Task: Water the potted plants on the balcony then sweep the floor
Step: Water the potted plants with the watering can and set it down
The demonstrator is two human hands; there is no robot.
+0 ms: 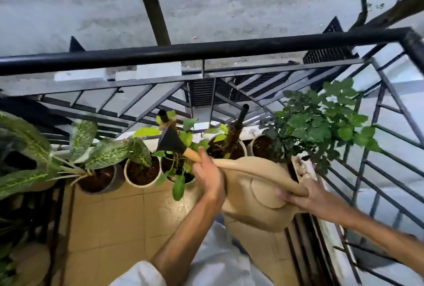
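A beige watering can [254,196] is held over the row of pots by the railing. Its black rose head [171,140] points left, above a white pot [176,171] with a small green climber. My left hand [210,179] grips the spout just behind the rose. Gripping the can's curved handle at the right is my right hand [309,198]. Other pots stand in the row: a white pot [142,173] and a dark pot [98,180] with speckled leaves, a pot with a moss pole [227,148], and a bushy green plant [321,122].
A black metal railing [206,50] with slanted bars closes the balcony ahead and at the right, with the street far below. Beige floor tiles [114,221] lie in front of the pots. Large speckled leaves [20,138] crowd the left side.
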